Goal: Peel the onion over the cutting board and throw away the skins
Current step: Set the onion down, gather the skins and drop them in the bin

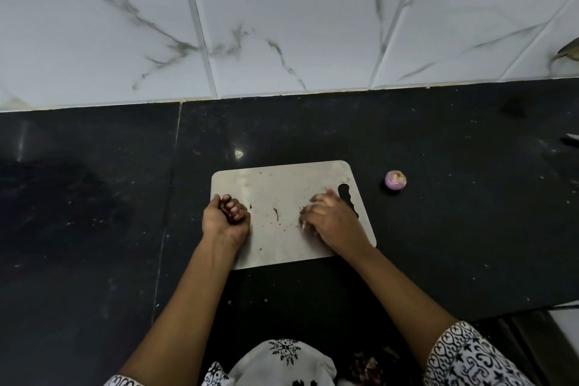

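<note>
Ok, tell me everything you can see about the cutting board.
The cutting board is a thin, pale grey sheet, metal by its look, with rounded corners and a wavy handle slot by its right edge. It lies flat on the black counter, flecked with small dark scraps. The left hand, curled round what look like dark skins, sits at its left edge; the blurred right hand rests on its right part.

Cutting board (pixel 282 185) looked like dull scuffed metal, counter (pixel 94 197) was glossy black stone, wall tiles (pixel 282 25) were shiny marble-look.
</note>
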